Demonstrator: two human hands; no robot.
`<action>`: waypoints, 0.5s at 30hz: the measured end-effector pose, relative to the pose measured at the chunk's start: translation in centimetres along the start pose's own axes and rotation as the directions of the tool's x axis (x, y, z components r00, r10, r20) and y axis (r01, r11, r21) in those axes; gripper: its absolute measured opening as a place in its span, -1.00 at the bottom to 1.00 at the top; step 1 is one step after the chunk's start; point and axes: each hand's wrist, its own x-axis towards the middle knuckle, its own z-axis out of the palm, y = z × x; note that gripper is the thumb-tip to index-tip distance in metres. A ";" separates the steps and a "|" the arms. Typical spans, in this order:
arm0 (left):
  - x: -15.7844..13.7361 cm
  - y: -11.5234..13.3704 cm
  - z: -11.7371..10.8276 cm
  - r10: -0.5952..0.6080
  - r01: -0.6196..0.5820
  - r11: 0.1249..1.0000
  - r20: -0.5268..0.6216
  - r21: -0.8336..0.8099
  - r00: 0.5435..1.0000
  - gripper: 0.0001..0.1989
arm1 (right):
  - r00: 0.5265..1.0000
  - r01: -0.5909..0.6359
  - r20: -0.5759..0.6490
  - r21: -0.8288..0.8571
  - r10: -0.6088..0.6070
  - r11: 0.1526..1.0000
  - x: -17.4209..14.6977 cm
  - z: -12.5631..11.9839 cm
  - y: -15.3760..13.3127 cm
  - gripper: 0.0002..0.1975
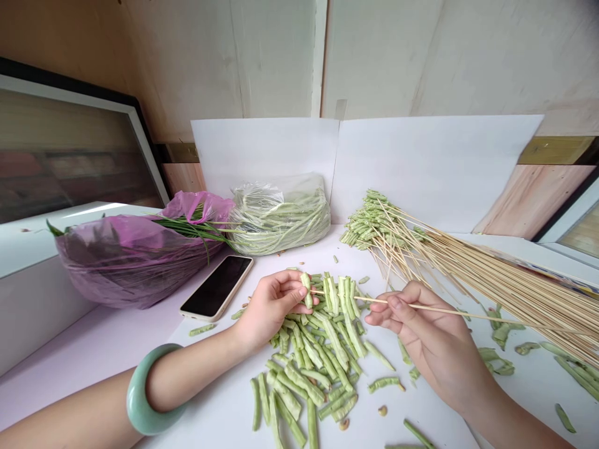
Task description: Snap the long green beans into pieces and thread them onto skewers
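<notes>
Between the thumb and fingers of my left hand (271, 305) is a short green bean piece (306, 289), with the skewer's tip end at it. My right hand (425, 340) pinches a thin bamboo skewer (444, 309), which runs nearly level to the left. Several bean pieces (346, 297) sit crosswise on the skewer between my two hands. Below them spreads a loose pile of cut green beans (309, 368) on the white surface. How far the tip has gone into the held piece is hidden by my fingers.
A phone (218, 287) lies left of the pile. Behind it are a purple bag (135, 262) with green stalks and a clear bag (281, 215) of long beans. Back right, filled skewers (374, 221) lie beside many bare bamboo skewers (505, 274). Bean scraps (503, 330) are scattered right.
</notes>
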 end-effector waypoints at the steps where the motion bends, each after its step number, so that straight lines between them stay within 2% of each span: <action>1: 0.0 0.0 0.1 0.003 -0.003 1.000 -0.009 0.004 1.000 -0.72 | 1.000 -0.002 -0.005 -0.001 0.002 1.000 -0.1 0.1 0.0 -0.72; 5: -0.1 -0.1 0.4 0.005 -0.006 1.000 -0.022 -0.016 1.000 -0.69 | 1.000 -0.002 -0.018 -0.007 0.001 1.000 -0.5 0.3 0.6 -0.72; 10: -0.2 -0.3 0.7 -0.005 0.004 0.998 -0.024 -0.064 1.000 -0.67 | 0.994 0.041 0.100 -0.020 -0.039 0.999 -0.3 -0.4 1.7 -0.79; 15: -0.3 -0.3 0.7 -0.018 0.015 0.998 -0.049 -0.057 0.999 -0.63 | 0.992 0.030 0.123 -0.013 -0.029 0.999 -0.1 -0.8 2.1 -0.81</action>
